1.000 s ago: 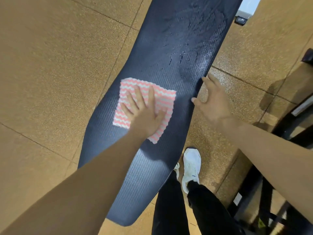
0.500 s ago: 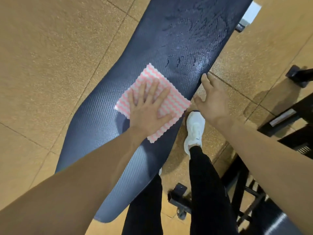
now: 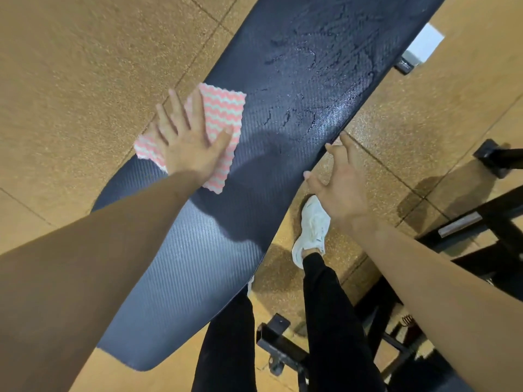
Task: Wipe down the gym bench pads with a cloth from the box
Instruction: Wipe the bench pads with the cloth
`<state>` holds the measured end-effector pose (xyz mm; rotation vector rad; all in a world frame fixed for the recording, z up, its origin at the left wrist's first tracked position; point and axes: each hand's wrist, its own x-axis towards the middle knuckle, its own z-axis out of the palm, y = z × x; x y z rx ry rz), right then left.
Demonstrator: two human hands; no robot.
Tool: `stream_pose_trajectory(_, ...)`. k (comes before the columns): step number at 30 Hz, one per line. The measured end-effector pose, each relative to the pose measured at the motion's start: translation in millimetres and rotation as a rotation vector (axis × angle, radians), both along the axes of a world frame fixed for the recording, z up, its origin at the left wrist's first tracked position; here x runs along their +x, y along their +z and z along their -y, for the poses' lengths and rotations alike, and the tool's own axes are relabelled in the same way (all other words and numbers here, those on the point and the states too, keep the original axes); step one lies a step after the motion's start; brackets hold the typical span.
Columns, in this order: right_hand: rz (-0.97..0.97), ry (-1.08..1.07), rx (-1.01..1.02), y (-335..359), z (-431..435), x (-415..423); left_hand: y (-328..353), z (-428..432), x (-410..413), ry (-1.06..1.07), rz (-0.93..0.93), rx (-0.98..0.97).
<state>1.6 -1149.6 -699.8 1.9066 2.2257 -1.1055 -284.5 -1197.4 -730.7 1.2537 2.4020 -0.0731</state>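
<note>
The dark navy bench pad point(image 3: 198, 264) runs from the lower left up to the top right, with wet streaks on its upper half. A pink and white zigzag cloth point(image 3: 220, 114) lies at the pad's left edge, one corner hanging past it. My left hand point(image 3: 188, 140) presses flat on the cloth with fingers spread. My right hand point(image 3: 341, 182) has its fingers spread, the fingertips touching the pad's right edge.
Tan speckled floor tiles surround the bench. My white shoe point(image 3: 311, 227) and black trouser legs are just right of the pad. Black metal frame parts point(image 3: 481, 222) stand at the right and bottom. A white block point(image 3: 423, 46) sits by the pad's upper right edge.
My left hand has slid the cloth from the pad's middle over to its left edge. My right hand has stayed at the right edge.
</note>
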Motion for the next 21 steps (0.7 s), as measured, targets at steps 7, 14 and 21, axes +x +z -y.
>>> stream_pose_trajectory(7,0.012,-0.006,0.126,-7,-50,1,8,13,97,-0.165,0.090,-0.017)
stream_pose_trajectory(14,-0.040,0.034,0.106,-15,-61,11,0,21,147,-0.328,0.022,-0.003)
stream_pose_trajectory(21,-0.050,0.051,0.098,-10,-74,19,6,-25,101,-0.098,0.034,-0.046)
